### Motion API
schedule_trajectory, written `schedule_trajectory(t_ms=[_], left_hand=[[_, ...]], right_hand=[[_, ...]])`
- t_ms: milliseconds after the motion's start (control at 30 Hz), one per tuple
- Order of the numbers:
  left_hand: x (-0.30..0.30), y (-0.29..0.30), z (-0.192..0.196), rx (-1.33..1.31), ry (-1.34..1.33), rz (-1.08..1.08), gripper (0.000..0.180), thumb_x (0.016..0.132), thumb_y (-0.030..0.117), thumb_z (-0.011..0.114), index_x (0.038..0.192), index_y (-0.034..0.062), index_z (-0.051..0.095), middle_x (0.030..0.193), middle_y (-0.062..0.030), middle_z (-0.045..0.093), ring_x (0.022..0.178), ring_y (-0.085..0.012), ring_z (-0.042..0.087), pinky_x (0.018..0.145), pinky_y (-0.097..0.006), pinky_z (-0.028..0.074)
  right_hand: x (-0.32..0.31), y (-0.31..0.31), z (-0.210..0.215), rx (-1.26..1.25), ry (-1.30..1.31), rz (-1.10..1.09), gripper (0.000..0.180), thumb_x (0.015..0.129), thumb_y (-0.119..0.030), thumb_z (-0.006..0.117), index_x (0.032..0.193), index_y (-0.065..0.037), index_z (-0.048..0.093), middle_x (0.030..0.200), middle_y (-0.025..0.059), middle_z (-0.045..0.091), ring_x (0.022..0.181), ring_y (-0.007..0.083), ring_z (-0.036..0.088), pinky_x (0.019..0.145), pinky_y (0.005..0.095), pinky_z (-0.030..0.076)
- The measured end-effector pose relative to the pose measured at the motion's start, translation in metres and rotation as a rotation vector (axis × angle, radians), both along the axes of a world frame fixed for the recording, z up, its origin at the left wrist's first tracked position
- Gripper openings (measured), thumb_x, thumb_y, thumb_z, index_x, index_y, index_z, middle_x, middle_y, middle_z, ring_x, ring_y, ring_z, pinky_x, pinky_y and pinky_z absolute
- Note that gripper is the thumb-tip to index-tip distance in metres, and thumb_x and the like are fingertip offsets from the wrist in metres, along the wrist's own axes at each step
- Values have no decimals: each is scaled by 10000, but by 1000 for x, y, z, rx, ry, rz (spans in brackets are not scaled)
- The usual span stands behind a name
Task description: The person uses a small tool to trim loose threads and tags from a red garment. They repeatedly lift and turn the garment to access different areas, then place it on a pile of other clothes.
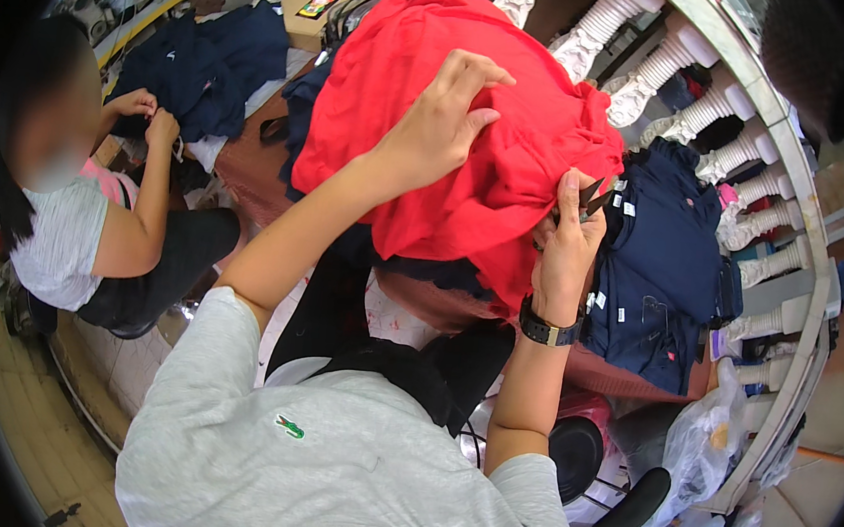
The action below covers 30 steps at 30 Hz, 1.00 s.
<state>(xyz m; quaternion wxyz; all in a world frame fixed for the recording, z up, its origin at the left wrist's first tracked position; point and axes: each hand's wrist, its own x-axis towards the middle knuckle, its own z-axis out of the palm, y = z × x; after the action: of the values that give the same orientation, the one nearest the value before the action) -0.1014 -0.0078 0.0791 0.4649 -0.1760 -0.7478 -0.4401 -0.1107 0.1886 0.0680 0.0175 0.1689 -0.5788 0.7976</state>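
A large red cloth garment [420, 53] lies heaped in front of me, over some dark navy cloth. Above its middle hovers my left hand [445, 115], fingers bent and thumb apart, with nothing visible between them. My right hand [570, 238], with a dark watch on the wrist, is at the garment's right edge. It is closed around small thread snips [594, 197], whose dark pointed blades stick out past the thumb. Red fabric lies against this hand; whether its fingers also grip the cloth is hidden.
A stack of folded navy garments [660, 244] lies on the right. White balusters [640, 67] line the far and right sides. At left a seated person [73, 233] has both hands near navy clothing [204, 64]. A cardboard box [313, 15] stands behind. Plastic bags [703, 439] are at lower right.
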Motion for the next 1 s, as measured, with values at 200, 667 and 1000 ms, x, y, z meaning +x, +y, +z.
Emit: schedule_trajectory(t_ms=[200,667,1000], left_hand=[[34,40,-13,-57,90,103,238,872,23,736,1066,21,598,948,-97,568,750,-190,603,678,-308,503],[3,47,-21,54,-81,-45,261,903,75,740,1081,16,559,857,-39,573,703,-75,575,630,-236,485],[7,53,-16,97,-18,-186,138,831,-58,721,883,5,609,948,-108,587,803,-211,658,688,-302,548]], right_hand=[[-6,16,-6,-51,-76,62,118,1012,-246,631,950,-148,613,638,-107,449,451,-1,332,412,189,232],[10,9,-3,-106,-122,-50,133,1004,-214,609,917,-152,530,694,-78,489,453,-4,341,395,185,235],[-3,11,-15,15,-18,-222,225,909,-187,758,978,-139,549,658,-93,489,412,-3,323,381,198,206]])
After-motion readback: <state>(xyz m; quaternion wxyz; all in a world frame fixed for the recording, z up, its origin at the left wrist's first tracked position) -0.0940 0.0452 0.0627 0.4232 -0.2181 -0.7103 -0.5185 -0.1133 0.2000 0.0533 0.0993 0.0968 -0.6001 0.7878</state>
